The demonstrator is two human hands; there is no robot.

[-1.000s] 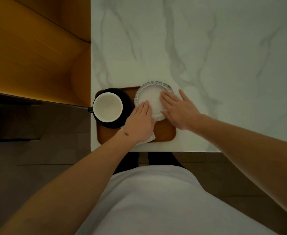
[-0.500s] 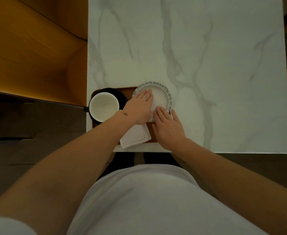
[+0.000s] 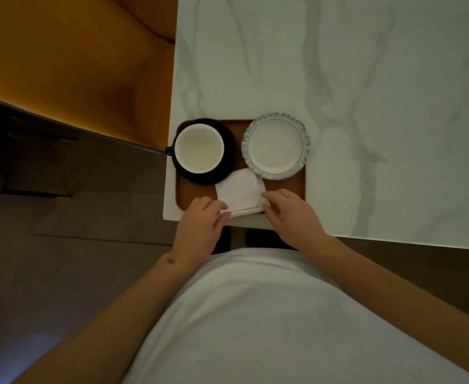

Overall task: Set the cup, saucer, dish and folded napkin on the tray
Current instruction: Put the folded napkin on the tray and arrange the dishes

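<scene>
A brown wooden tray (image 3: 296, 184) lies at the near left corner of the marble table. On its left stands a cup (image 3: 199, 148), white inside, on a black saucer (image 3: 229, 159). On its right sits a white dish (image 3: 275, 146) with a scalloped grey rim that overhangs the tray's far right corner. A folded white napkin (image 3: 240, 193) lies at the tray's near edge, its far corner tucked against the dish. My left hand (image 3: 201, 227) pinches the napkin's near left corner. My right hand (image 3: 290, 213) touches its right edge with the fingertips.
The white marble table (image 3: 338, 79) stretches far and right of the tray. An orange upholstered seat (image 3: 75, 56) stands left of the table. Dark floor (image 3: 61, 217) lies below it. My white shirt fills the lower frame.
Both hands left the dish and drew back toward me to the napkin. The dish now sits uncovered on the tray, and the napkin lies squarer on the tray's near edge.
</scene>
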